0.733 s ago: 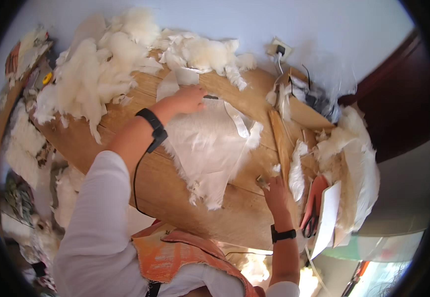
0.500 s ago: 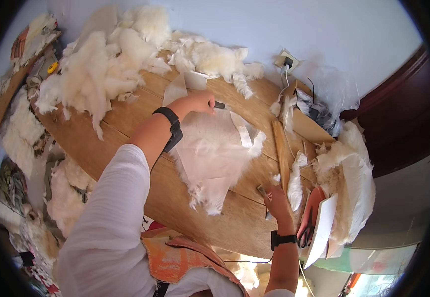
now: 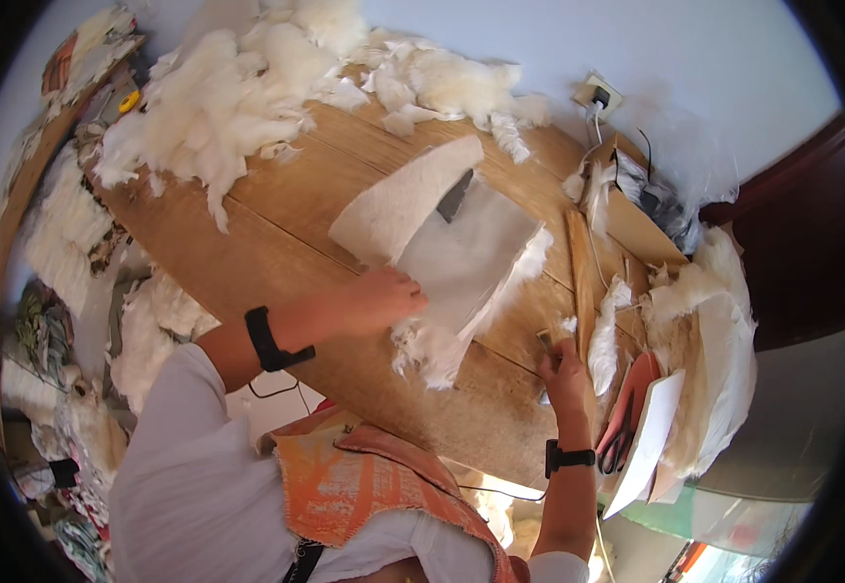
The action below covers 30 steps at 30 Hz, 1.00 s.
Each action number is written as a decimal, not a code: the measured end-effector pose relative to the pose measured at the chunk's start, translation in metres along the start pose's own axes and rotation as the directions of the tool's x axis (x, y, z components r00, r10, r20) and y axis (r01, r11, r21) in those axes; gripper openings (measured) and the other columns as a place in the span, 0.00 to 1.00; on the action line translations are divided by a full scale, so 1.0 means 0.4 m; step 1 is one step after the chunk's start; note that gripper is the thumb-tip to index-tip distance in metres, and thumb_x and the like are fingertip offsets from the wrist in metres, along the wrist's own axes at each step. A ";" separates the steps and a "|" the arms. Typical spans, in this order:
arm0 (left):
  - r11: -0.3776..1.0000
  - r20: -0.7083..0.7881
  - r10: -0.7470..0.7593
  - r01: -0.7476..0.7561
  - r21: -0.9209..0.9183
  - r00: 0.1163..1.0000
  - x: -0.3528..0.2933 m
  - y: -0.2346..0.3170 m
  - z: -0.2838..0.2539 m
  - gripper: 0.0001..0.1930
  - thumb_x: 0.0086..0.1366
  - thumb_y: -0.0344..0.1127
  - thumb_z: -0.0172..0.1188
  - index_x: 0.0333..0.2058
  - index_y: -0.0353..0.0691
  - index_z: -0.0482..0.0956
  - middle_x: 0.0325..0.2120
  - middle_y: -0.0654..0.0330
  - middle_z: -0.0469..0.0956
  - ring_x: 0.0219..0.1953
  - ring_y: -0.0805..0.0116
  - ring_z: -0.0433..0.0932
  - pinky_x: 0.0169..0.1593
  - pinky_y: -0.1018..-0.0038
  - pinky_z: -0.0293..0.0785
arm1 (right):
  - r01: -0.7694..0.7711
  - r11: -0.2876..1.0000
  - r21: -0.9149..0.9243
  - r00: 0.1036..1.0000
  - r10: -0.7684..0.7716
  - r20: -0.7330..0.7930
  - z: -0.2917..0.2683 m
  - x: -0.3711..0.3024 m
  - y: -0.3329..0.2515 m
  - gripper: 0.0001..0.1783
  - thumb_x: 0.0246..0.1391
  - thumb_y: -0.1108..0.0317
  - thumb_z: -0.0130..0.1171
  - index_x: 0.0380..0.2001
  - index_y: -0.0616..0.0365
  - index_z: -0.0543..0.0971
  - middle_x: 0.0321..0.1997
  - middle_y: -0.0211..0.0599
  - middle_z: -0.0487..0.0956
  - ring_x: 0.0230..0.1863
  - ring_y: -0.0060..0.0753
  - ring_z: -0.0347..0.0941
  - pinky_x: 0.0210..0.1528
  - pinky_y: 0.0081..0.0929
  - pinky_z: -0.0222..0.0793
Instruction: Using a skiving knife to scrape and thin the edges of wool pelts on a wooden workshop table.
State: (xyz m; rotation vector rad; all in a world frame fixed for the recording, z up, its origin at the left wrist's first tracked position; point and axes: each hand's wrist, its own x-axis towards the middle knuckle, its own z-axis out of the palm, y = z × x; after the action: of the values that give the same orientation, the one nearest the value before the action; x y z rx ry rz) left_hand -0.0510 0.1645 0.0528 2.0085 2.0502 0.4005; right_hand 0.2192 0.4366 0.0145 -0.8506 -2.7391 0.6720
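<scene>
A piece of white fur pelt [image 3: 476, 262], its pale smooth side up and fluffy edges showing, is spread on the wooden table. A stiff cream flap [image 3: 408, 199] stands raised at its far left, and a small dark grey flat piece [image 3: 454, 197] lies beside it. My left hand [image 3: 393, 294] is over the pelt's near left edge, fingers curled; what they pinch, if anything, is hidden. My right hand [image 3: 565, 377] rests low over the table to the right of the pelt. It is closed around a small tool [image 3: 545, 339] with a metallic end, its kind unclear.
Heaps of cream fluffy fur [image 3: 204, 112] cover the far left of the wooden table [image 3: 296, 228]. A wooden strip [image 3: 581, 277], a fur scrap [image 3: 605, 335], scissors [image 3: 617, 452], a white board [image 3: 648, 437] and a cardboard box [image 3: 641, 219] line the right side. A wall socket [image 3: 599, 94] holds a plug.
My left hand has come from the pelt's far end to its near left edge. The cream flap now stands larger, and the pelt's left side looks folded. My right hand keeps its tool.
</scene>
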 end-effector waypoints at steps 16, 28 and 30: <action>0.871 -0.599 -0.490 0.345 -0.348 0.633 -0.023 0.228 0.158 0.14 0.50 0.26 0.61 0.38 0.39 0.74 0.44 0.56 0.73 0.47 0.53 0.70 0.49 0.62 0.67 | -0.138 0.465 0.875 0.959 -0.159 0.235 -0.094 0.217 -0.255 0.10 0.66 0.63 0.43 0.39 0.54 0.72 0.39 0.25 0.68 0.42 0.19 0.62 0.46 0.18 0.58; 0.946 -0.155 -0.291 0.308 0.100 0.944 0.171 0.048 0.100 0.31 0.61 0.40 0.56 0.63 0.50 0.59 0.67 0.62 0.52 0.69 0.59 0.48 0.68 0.57 0.47 | -0.240 0.587 0.773 0.939 -0.063 0.339 -0.138 0.201 -0.193 0.13 0.64 0.61 0.50 0.31 0.59 0.74 0.22 0.27 0.70 0.26 0.17 0.66 0.30 0.18 0.62; 0.959 -0.284 -0.238 0.271 0.083 0.929 0.176 0.032 0.100 0.30 0.63 0.43 0.55 0.64 0.51 0.59 0.67 0.63 0.51 0.70 0.60 0.46 0.69 0.56 0.46 | -0.232 0.534 0.813 0.953 -0.042 0.299 -0.135 0.177 -0.184 0.09 0.62 0.63 0.54 0.32 0.58 0.74 0.19 0.22 0.67 0.18 0.14 0.60 0.21 0.14 0.55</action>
State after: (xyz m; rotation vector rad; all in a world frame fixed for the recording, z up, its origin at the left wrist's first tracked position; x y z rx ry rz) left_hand -0.0264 0.2361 0.0214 1.7964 2.5225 0.5358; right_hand 0.1425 0.4432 0.1006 -0.6588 -2.0625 2.0558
